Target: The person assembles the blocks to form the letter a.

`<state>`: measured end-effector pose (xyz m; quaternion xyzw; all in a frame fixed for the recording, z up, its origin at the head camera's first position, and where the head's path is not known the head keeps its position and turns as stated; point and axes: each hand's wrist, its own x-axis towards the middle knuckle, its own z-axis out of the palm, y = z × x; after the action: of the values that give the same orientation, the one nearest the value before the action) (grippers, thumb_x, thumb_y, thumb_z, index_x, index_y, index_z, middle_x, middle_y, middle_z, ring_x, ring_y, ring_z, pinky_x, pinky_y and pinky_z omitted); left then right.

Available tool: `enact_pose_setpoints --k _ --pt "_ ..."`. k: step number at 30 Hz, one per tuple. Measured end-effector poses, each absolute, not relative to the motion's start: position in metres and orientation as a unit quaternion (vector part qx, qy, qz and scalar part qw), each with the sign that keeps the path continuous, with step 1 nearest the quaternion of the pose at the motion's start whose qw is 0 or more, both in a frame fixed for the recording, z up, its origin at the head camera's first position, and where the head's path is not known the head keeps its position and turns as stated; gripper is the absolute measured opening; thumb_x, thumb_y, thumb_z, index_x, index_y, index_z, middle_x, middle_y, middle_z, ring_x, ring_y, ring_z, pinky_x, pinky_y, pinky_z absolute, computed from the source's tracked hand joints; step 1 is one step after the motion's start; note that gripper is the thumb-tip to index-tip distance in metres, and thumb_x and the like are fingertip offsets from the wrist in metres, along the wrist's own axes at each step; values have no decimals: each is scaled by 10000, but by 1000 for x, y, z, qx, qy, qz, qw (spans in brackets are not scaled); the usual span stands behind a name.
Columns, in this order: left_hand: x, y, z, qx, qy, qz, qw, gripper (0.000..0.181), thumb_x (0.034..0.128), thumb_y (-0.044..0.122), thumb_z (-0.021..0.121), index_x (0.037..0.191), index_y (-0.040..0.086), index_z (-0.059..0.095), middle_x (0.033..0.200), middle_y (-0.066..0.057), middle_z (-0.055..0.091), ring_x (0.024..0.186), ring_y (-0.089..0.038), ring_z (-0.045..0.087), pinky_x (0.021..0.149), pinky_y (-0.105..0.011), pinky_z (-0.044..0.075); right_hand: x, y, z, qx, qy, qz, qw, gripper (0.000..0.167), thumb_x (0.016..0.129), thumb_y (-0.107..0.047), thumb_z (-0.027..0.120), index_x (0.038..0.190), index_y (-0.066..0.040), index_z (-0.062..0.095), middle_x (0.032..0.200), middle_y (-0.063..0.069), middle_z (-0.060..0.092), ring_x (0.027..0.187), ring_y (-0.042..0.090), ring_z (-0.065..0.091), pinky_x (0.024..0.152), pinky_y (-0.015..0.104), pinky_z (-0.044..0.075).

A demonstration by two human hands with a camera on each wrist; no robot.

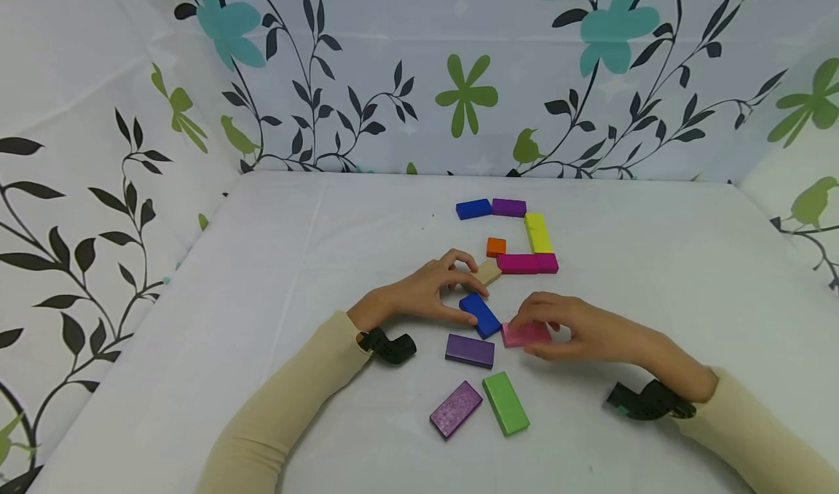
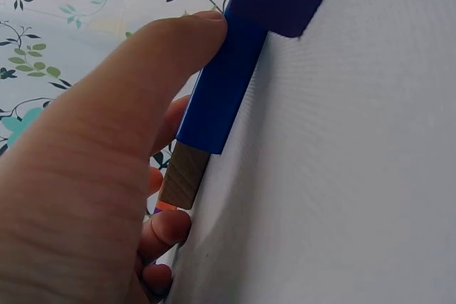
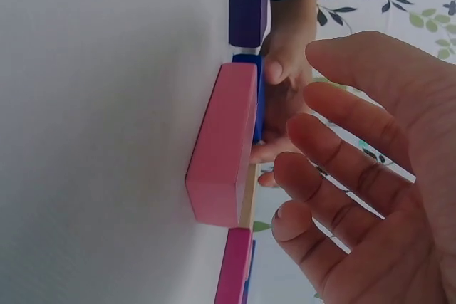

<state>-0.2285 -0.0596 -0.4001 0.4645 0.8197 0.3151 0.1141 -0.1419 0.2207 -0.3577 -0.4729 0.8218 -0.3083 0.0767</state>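
Observation:
With thumb and index finger at its two ends, my left hand (image 1: pixel 429 290) pinches a blue block (image 1: pixel 481 314) lying slantwise on the table. In the left wrist view the thumb touches this blue block (image 2: pixel 222 97). A tan wooden block (image 1: pixel 489 272) lies just beyond it, partly hidden by the fingers. My right hand (image 1: pixel 577 326) is over and beside a pink block (image 1: pixel 527 335), which touches the blue block's near end or lies very close to it. From the right wrist view, its loosely bent fingers stand apart from the pink block (image 3: pixel 223 140).
Two magenta blocks (image 1: pixel 518 264), a yellow block (image 1: pixel 539 233), a purple block (image 1: pixel 509 208) and another blue block (image 1: pixel 473 209) form a bent line behind. Beside it sits an orange block (image 1: pixel 496 247). Nearer are dark purple (image 1: pixel 470 350), speckled purple (image 1: pixel 456 409) and green (image 1: pixel 505 404) blocks.

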Motion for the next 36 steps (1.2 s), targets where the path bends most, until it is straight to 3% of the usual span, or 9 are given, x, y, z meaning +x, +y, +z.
enact_pose_setpoints --k 6,18,25,30,36 --pt "-229 -60 -400 463 820 316 116 405 814 354 791 1189 246 683 1316 10 375 1040 -94 453 829 -266 390 -137 216 -356 -496 804 -315 92 256 931 -170 679 1184 -148 648 1095 -17 606 928 115 554 768 256 524" --pt "-231 -61 -401 468 806 340 125 419 810 309 803 1198 211 678 1300 12 370 1056 -76 470 841 -263 387 -126 208 -355 -503 790 -311 158 244 966 -221 632 1204 -166 637 1105 -12 582 895 78 542 730 220 512" --pt "-231 -61 -402 465 806 343 128 423 806 316 808 1195 210 682 1304 17 373 1037 -87 453 838 -264 389 -120 206 -359 -504 794 -288 182 309 957 -131 627 1255 -214 633 1252 -54 581 1136 108 539 927 282 502" --pt "-231 -61 -402 462 809 340 129 421 808 325 804 1197 220 681 1314 22 370 1018 -90 446 839 -270 387 -118 203 -362 -514 790 -276 189 385 943 -56 612 1285 -233 620 1304 -54 558 1191 121 513 969 291 482" --pt "-231 -62 -401 462 809 340 130 420 809 323 804 1198 221 682 1313 22 371 1000 -96 444 835 -274 387 -116 202 -363 -520 778 -285 207 345 968 -172 618 1308 -229 602 1317 -47 543 1199 124 497 977 302 476"
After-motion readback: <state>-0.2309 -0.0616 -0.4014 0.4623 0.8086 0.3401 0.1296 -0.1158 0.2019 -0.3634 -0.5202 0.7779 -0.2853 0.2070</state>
